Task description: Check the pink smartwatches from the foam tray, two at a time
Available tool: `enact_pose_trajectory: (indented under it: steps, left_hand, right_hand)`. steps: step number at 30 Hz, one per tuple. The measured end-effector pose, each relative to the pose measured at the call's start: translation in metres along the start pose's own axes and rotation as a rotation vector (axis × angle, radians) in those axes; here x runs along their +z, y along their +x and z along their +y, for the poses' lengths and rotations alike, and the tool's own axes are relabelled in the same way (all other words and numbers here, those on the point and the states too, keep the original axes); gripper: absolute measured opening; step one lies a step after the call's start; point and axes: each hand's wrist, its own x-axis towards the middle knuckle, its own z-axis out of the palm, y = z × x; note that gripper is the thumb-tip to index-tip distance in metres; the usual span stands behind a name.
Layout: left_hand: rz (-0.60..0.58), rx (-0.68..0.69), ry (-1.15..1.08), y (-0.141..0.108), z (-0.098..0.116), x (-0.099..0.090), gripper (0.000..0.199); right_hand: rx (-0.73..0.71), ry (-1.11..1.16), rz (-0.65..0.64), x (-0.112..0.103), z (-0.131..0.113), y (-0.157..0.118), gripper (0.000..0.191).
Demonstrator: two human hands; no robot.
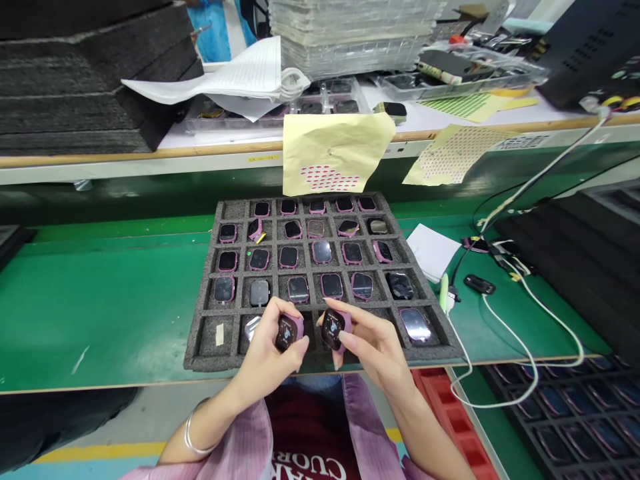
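Note:
In my left hand (273, 343) is a purple-cased smartwatch (288, 332), its dark screen lit with a small pattern. A second purple smartwatch (334, 328) is gripped between the fingers and thumb of my right hand (373, 340), and its screen also shows something lit. Both hands hover over the front row of a grey foam tray (206, 360). Square compartments in the tray hold several watch bodies, such as one with a pale screen (321, 252) and one at the front right (415, 325). My hands hide part of the front row.
Yellow sticker sheets (337, 143) hang from the shelf edge. Black foam trays (90, 80) are stacked at the back left. White cables (525, 347) loop across the right side near a small black device (480, 285). Another tray of dark screens (575, 413) lies at lower right, beside red bins (455, 420).

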Motion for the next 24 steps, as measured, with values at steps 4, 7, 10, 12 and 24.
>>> enact_pose_trajectory:
  steps: [4, 7, 10, 12, 24]
  left_hand:
    - [-0.054, -0.082, -0.096, 0.003, 0.001, -0.002, 0.031]
    - [-0.091, -0.089, -0.249, 0.005, 0.0, -0.006, 0.038]
    - [-0.108, -0.141, -0.343, 0.007, -0.002, -0.01, 0.037]
    - [-0.107, -0.154, -0.352, 0.006, -0.004, -0.012, 0.037]
    - [-0.104, -0.147, -0.16, -0.001, 0.001, -0.012, 0.042]
  right_hand:
    - [0.029, -0.028, 0.004, -0.003, -0.001, 0.0, 0.042]
    - [0.07, -0.055, 0.029, -0.005, -0.001, -0.001, 0.037]
    - [0.074, -0.034, 0.073, -0.005, -0.001, -0.001, 0.034]
    - [0.071, -0.034, 0.1, -0.003, 0.0, -0.002, 0.036]
    - [0.046, -0.232, 0.122, 0.0, 0.001, -0.007, 0.042]
